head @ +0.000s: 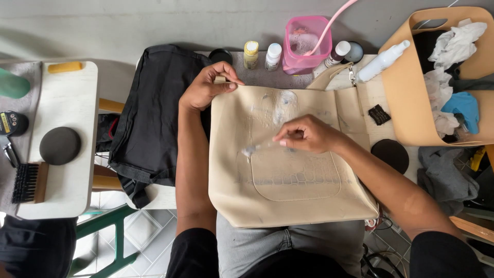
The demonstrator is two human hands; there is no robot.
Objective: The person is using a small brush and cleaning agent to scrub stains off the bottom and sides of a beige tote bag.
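On the lap, middle of view: one cream bag (288, 175) lies flat, with pale smears at its far part.
Right hand (309, 135): grip closed on a thin brush (260, 148), its wet tip touching the bag near the left of a stitched pocket.
Left hand (206, 87): fingers pinched shut on the bag's far left corner, holding it down.
Far tabletop (257, 77): three small bottles (251, 54), one pink cup (306, 44), one white spray bottle (383, 61).
Left: one black bag (152, 113), one black bristle brush (28, 183).
Right: one tan basket (437, 77) of rags.
Risk: the tip seems loaded, though it is blurred; heavy pressure could spread the smear, and a loosened corner pinch could let the bag slide.
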